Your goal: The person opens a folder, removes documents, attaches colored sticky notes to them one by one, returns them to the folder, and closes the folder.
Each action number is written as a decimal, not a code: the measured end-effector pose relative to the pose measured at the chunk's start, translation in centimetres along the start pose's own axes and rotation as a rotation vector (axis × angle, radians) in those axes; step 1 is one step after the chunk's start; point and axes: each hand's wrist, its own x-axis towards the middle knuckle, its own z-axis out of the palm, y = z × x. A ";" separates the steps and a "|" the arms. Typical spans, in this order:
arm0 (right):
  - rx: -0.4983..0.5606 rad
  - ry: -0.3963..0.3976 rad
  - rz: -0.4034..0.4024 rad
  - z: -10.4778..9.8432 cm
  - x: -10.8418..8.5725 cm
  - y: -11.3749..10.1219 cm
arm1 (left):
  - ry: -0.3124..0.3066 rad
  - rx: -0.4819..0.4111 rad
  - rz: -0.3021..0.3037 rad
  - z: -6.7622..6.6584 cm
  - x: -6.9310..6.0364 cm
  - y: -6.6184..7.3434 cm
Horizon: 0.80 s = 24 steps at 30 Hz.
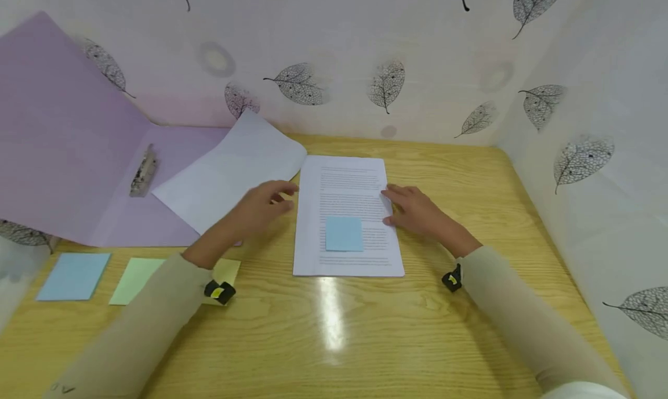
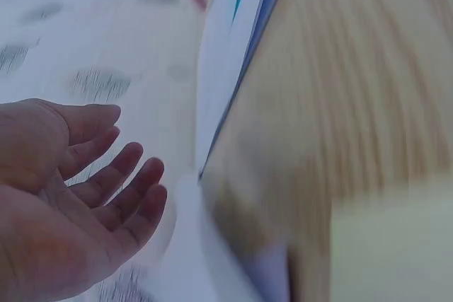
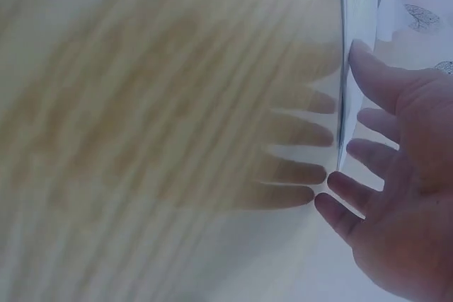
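Observation:
A stack of printed paper (image 1: 308, 213) lies on the wooden table in front of me, with a blue sticky note (image 1: 344, 234) on its top page. My right hand (image 1: 417, 210) touches the stack's right edge with loosely spread fingers. In the right wrist view its fingertips (image 3: 340, 206) meet the side of the stack (image 3: 359, 5). Just off the stack's left edge, my left hand (image 1: 263, 205) hovers with relaxed, slightly bent fingers and holds nothing. The left wrist view shows that hand (image 2: 85, 196) apart from the paper edge (image 2: 219, 83).
An open purple folder (image 1: 68, 132) with a metal clip (image 1: 144, 171) stands at the left. A loose white sheet (image 1: 235, 167) lies partly over it. Blue (image 1: 74, 277), green (image 1: 137, 280) and yellow sticky notes (image 1: 228, 268) lie near the left forearm. A leaf-patterned cloth (image 1: 334, 51) borders the table.

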 end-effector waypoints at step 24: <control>-0.043 -0.020 -0.054 0.5 -0.3 0.9 | 0.266 0.248 -0.330 -13.6 -4.5 -13.1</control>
